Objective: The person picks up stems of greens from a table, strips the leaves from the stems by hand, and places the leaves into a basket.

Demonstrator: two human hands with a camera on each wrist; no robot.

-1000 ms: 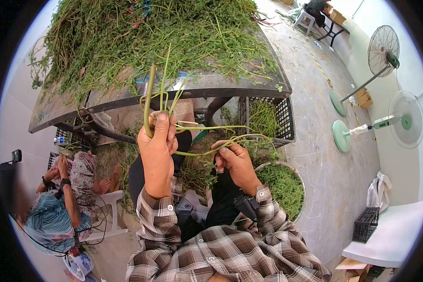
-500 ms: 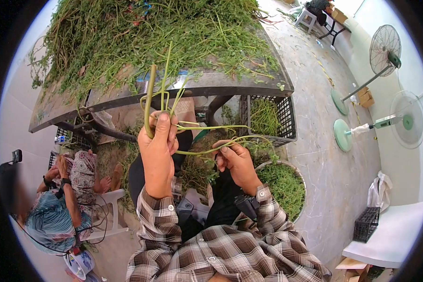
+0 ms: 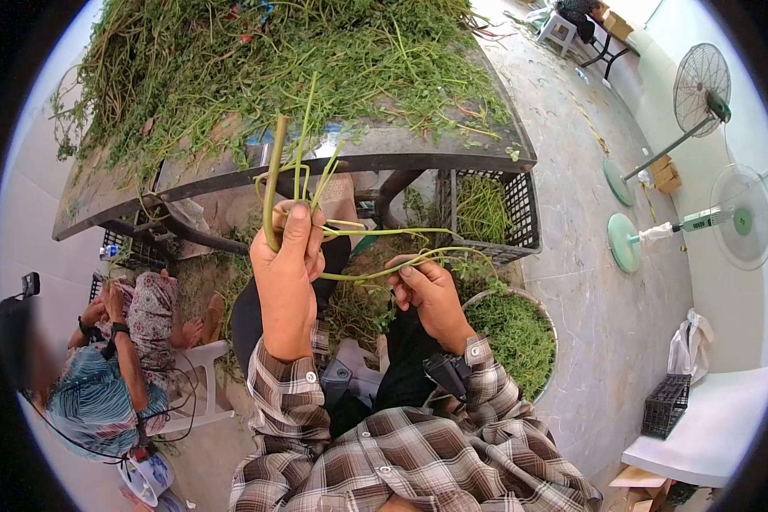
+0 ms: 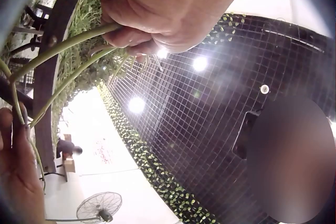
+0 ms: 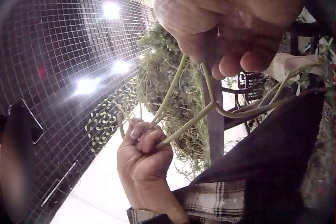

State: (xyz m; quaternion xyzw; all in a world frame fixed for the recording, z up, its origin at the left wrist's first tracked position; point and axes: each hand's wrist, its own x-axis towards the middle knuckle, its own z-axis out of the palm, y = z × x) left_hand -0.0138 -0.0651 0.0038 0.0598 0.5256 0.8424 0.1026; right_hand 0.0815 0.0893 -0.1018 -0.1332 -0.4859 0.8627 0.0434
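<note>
Green plant stems are gripped in my left hand (image 3: 286, 286), thumb pressed along them. One thick stem (image 3: 275, 171) stands up from that fist beside thinner ones (image 3: 302, 145). A long side stem (image 3: 358, 278) runs from the left hand across to my right hand (image 3: 433, 300), whose thumb and fingertips pinch it near a fork. Past this pinch, its thin end (image 3: 465, 247) arches right and droops with small leaves. In the right wrist view, two stems (image 5: 181, 127) lead from the left fist up to the right fingers.
A dark table (image 3: 486, 162) ahead bears a heap of greens (image 3: 316, 68). Below it stands a black crate (image 3: 520, 213) of cut stems; a round tub (image 3: 555, 333) of leaves is by my right knee. Another person (image 3: 102, 375) sits left. Two fans (image 3: 700, 94) stand right.
Both hands and the stems stay almost in place with the same hold. The table and surroundings have shifted slightly rightward in the head view.
</note>
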